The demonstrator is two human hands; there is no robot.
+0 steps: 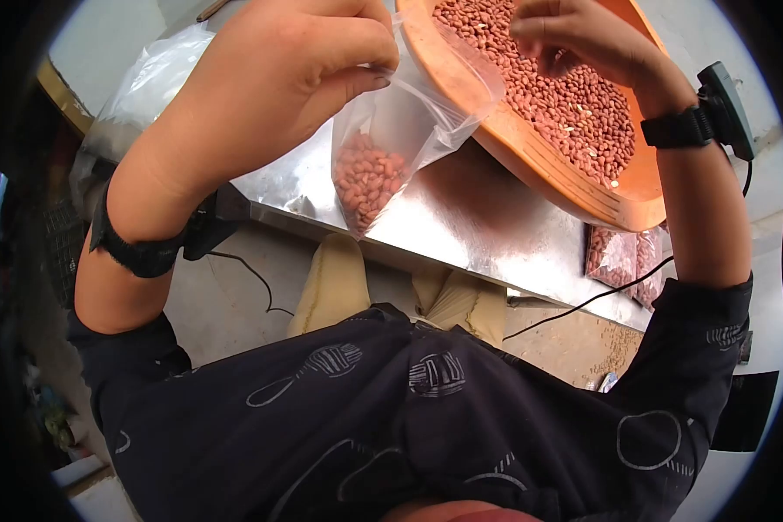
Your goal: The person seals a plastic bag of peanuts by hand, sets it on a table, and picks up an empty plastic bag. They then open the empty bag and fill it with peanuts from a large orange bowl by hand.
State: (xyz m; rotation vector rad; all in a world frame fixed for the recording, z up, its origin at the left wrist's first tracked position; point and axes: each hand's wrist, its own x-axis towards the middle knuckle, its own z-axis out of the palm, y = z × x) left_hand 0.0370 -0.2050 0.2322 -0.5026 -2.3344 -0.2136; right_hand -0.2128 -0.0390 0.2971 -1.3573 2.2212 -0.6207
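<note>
Left hand (261,96) grip pinched limp, slippery peanut bag (378,152) at its mouth; right hand (574,39) grip curled over orange basin (539,174) peanuts (583,109), hold unclear.

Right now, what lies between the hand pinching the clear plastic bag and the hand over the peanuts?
Head view: the clear plastic bag's open mouth and the round orange bowl's rim, between the left hand and right hand.
</note>
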